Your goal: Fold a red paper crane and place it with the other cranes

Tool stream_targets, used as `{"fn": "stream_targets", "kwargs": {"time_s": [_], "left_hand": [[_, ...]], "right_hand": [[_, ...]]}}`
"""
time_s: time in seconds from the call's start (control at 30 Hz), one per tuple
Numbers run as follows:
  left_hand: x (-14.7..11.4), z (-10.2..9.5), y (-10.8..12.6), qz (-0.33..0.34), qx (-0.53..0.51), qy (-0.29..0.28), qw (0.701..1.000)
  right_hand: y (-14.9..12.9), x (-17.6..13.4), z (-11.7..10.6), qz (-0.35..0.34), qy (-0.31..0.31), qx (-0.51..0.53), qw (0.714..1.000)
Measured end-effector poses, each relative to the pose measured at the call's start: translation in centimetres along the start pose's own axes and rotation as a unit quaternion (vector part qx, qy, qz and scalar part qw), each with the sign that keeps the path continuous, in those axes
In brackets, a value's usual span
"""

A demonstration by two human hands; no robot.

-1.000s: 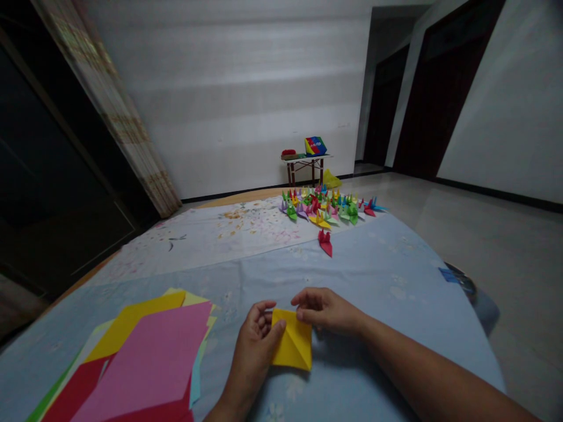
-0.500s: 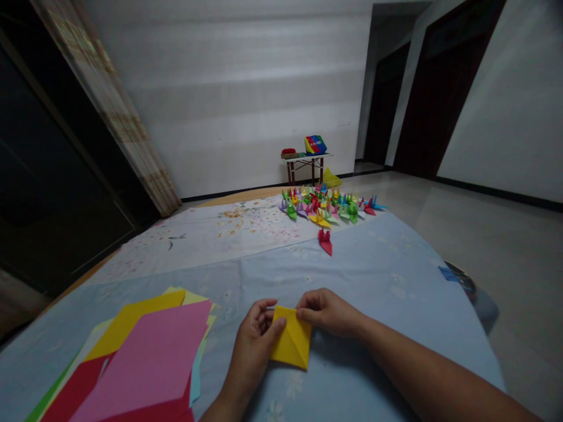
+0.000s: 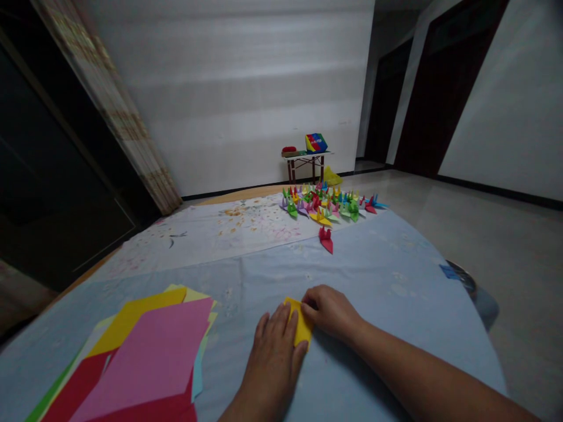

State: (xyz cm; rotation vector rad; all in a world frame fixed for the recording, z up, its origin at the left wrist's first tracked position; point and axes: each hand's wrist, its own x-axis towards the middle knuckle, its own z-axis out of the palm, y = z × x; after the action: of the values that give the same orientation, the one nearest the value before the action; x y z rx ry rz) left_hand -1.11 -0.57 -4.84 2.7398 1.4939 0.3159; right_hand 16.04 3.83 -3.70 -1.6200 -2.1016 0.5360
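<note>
A folded piece of yellow origami paper (image 3: 302,329) lies on the blue cloth between my hands. My left hand (image 3: 273,346) rests flat over its left part, fingers stretched out, hiding much of the paper. At the upper right edge, my right hand (image 3: 329,309) pinches the paper between thumb and curled fingers. Beyond the hands a single red paper crane (image 3: 326,240) stands on the cloth.
To the left lies a stack of coloured sheets, with a pink sheet (image 3: 153,346) on top. Many coloured paper cranes (image 3: 325,205) crowd the table's far right. A flowered blue tablecloth (image 3: 387,275) covers the near table. Behind stands a small side table (image 3: 308,157).
My left hand has gone from holding the paper's side to lying flat across it. The yellow paper now shows less and sits slightly farther away. My right hand keeps its pinch.
</note>
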Motion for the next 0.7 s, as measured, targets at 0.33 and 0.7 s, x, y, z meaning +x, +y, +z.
{"fn": "stream_targets", "kwargs": {"time_s": [0.33, 0.7], "left_hand": [[0.7, -0.9, 0.8, -0.054, -0.017, -0.055, 0.997], [0.6, -0.9, 0.9, -0.053, -0.015, -0.055, 0.997]], "right_hand": [[0.1, 0.3, -1.1, -0.154, -0.016, -0.144, 0.977], [0.7, -0.3, -3.4, -0.179, -0.068, -0.209, 0.959]]}}
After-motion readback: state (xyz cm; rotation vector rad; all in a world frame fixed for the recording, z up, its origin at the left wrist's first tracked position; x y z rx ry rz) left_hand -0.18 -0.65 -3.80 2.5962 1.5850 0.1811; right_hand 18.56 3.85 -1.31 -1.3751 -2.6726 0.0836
